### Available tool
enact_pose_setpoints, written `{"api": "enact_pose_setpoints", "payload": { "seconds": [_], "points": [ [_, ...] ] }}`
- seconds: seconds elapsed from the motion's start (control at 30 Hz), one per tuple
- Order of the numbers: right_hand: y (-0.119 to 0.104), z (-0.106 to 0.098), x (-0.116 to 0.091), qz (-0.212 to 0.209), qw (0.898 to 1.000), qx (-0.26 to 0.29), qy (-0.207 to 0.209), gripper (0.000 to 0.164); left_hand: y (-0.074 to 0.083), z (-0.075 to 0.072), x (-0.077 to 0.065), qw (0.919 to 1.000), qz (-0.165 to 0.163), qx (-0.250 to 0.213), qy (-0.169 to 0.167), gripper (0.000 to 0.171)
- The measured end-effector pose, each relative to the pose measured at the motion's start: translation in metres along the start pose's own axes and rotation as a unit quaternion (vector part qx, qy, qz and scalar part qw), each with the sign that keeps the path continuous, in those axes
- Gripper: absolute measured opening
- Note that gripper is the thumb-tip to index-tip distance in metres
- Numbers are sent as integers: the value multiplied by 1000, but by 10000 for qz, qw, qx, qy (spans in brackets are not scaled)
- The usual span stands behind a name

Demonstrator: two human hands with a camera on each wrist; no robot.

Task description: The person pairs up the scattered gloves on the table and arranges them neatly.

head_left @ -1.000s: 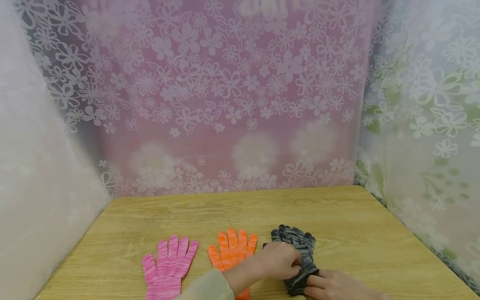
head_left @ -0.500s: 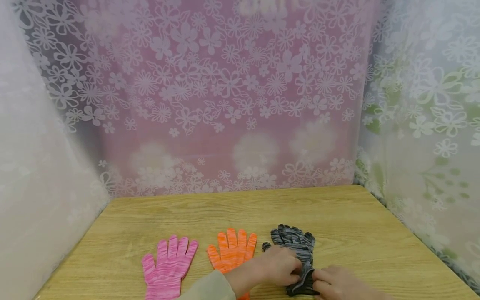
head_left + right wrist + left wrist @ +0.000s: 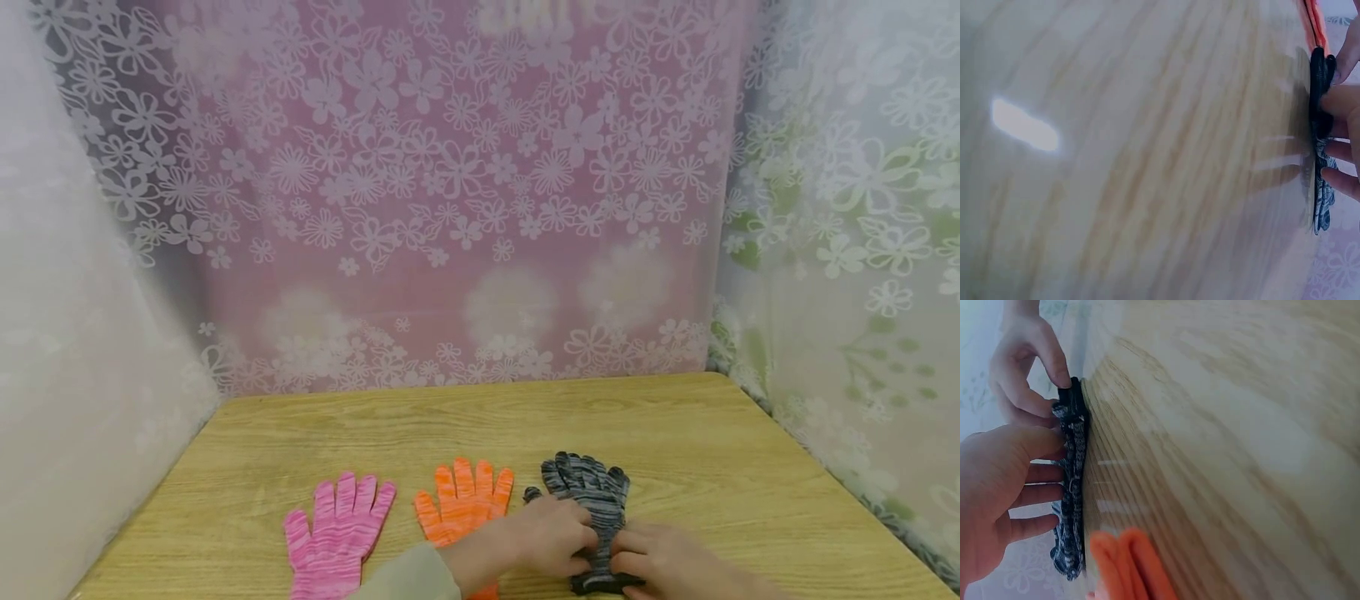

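Note:
A grey-and-black knitted glove [image 3: 597, 506] lies on the wooden table, fingers pointing away from me and dark cuff towards me. Across its left side and lower palm rests my left hand [image 3: 551, 536]; in the left wrist view its fairly straight fingers [image 3: 1036, 494] touch the upper side of the glove. At the cuff, my right hand [image 3: 667, 560] pinches the black edge between thumb and fingers, seen best in the left wrist view. The hands hide part of the palm and cuff.
An orange glove [image 3: 461, 508] lies flat just left of the grey one, partly under my left forearm. Further left is a pink glove [image 3: 339, 533]. Floral curtains [image 3: 465, 183] enclose the wooden table [image 3: 420, 417] at the back and both sides.
The glove's cuff, folded or lifted earlier, now lies flatter. My left hand has shifted slightly down along the glove, and my right hand has moved a little at the cuff.

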State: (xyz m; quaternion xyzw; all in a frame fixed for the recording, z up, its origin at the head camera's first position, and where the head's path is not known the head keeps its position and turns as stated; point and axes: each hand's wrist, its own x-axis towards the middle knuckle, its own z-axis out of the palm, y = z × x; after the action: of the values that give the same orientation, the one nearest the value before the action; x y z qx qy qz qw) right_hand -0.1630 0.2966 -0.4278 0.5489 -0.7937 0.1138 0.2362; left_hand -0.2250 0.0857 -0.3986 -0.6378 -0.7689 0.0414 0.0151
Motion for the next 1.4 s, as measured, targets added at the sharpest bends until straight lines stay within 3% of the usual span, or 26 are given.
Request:
{"api": "enact_pose_setpoints", "payload": {
  "seconds": [0.1, 0.27, 0.43, 0.6, 0.77, 0.93, 1.13, 1.27, 1.4],
  "points": [
    [1, 3, 1, -48, 9999, -90, -4, 4, -2, -1, -6, 9993, 48, 349, -80, 9],
    [1, 3, 7, 22, 9990, -314, 323, 17, -6, -2, -9, 9985, 95, 519, -113, 9],
    [-1, 6, 16, 65, 9971, -517, 563, 23, -10, -1, -8, 9999, 73, 81, 32, 7],
    [-3, 9, 16, -102, 9978, -605, 266, 19, -16, -4, -9, 9999, 24, -124, 112, 10],
    [-5, 9, 14, -14, 9980, -617, -136, 11, -34, -11, -12, 9983, -161, 555, 122, 4],
    [-5, 10, 13, -11, 9981, -560, -248, 13, -47, -10, -14, 9876, -286, 1531, -203, 3],
    [-6, 10, 13, 1, 9980, -512, -358, 19, -49, -1, -12, 9696, -54, 2433, -247, 17],
    [-6, 9, 13, 47, 9975, -543, -453, 14, -49, 2, -11, 9554, 151, 2941, -201, 22],
    [-6, 9, 13, 101, 9977, -499, -438, 11, -50, -2, -11, 9510, 237, 3078, -142, 21]
  ]
}}
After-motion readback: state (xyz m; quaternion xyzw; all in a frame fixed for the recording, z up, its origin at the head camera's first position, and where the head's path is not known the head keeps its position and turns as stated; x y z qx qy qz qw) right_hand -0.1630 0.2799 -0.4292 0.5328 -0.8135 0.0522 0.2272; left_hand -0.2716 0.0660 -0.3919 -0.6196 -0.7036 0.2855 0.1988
